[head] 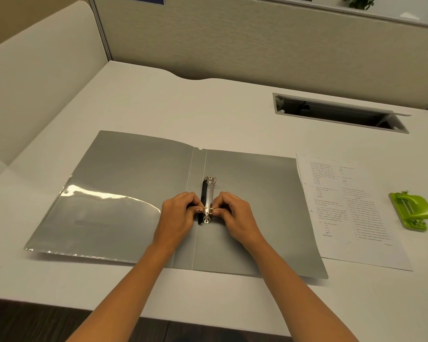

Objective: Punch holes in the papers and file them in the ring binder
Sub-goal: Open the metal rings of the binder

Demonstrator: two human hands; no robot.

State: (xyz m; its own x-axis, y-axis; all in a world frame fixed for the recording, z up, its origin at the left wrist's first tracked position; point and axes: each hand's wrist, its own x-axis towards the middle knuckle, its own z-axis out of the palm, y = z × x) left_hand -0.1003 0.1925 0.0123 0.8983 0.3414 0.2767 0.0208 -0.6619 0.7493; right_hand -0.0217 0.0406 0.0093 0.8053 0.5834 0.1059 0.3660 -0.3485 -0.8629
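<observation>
Head view shows the grey ring binder [143, 193] lying open on the table [232, 107], its ring mechanism [207, 201] running away from the person along the spine. The left hand [179, 214] and right hand [235, 213] pinch the near ring from opposite sides, likely pulling it apart. The punched papers [351, 211] lie just right of the binder, nearer the right hand, with the green hole punch [412, 211] beyond them.

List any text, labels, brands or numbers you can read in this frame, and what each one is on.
None can be read.
Papers: two columns of printed text, too small and blurred to read.
Hole punch: no visible label.
Binder: no visible label.
</observation>
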